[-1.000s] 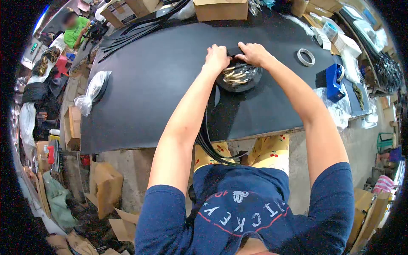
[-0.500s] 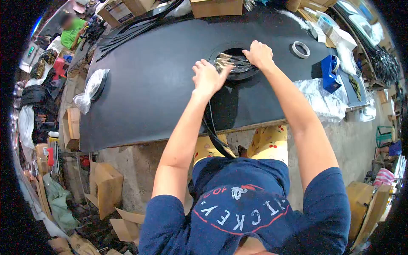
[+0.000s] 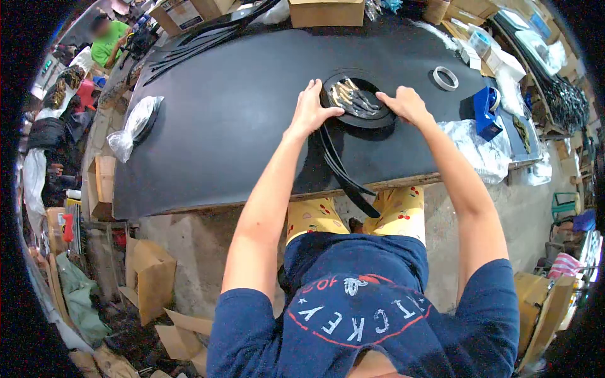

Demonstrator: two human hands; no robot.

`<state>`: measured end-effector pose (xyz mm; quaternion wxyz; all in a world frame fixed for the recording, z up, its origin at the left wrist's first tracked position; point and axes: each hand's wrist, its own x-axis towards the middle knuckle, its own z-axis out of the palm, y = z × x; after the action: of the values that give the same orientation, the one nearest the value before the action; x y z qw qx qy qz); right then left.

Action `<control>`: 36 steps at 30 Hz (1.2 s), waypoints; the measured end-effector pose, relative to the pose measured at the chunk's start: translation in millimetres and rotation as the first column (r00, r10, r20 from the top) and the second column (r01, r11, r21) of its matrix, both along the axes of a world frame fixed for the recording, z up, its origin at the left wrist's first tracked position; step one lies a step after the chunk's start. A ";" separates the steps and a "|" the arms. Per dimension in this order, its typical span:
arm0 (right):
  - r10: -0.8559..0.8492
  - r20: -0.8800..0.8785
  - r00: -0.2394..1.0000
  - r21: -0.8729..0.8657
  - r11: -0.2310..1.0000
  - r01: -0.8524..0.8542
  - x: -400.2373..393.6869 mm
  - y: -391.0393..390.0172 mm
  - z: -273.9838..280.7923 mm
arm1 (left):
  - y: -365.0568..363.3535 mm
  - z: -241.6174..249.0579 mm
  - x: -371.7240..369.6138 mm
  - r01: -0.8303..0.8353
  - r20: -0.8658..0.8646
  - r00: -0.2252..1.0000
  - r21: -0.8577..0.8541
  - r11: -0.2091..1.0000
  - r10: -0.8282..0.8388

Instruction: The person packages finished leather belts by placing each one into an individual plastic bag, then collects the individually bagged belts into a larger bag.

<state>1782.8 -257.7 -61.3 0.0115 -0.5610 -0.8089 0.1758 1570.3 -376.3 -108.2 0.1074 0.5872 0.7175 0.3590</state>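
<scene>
Bare tabletop (image 3: 239, 94) left of coil (image 3: 359, 101)

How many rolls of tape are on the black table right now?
1 plain roll of tape lies flat right of the black coil. The blue dispenser at the table's right edge may hold another.

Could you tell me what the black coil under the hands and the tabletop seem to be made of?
The coil looks like matte black rubber or soft plastic strip: its loose ends droop limply over the table edge. The tabletop seems a dull black rubber or foam sheet laid over board; a pale wooden edge shows along its front.
</scene>
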 end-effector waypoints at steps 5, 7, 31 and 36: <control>0.072 -0.135 0.988 -0.318 0.942 -0.112 33.3 -40.0 11.3 | 21.0 -1.9 -47.2 0.443 0.341 0.836 0.042 0.896 -0.429; 0.097 -0.192 0.976 -0.377 0.912 -0.165 41.7 -64.2 11.8 | 26.9 0.7 -55.3 0.550 0.528 0.692 0.057 0.833 -0.493; 0.669 0.142 0.729 0.273 0.682 -0.679 -35.3 45.0 -6.1 | 17.2 6.3 -52.4 0.520 0.530 0.724 0.000 0.854 -0.441; 0.559 0.146 0.816 0.257 0.775 -0.577 -35.4 33.5 -5.4 | 0.1 -5.7 -32.0 0.360 0.158 0.923 -0.045 0.932 -0.349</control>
<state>1747.5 -224.2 -66.7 0.0153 -0.2878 -0.9570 0.0334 1538.4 -376.2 -113.9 0.2449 0.6748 0.6020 0.3497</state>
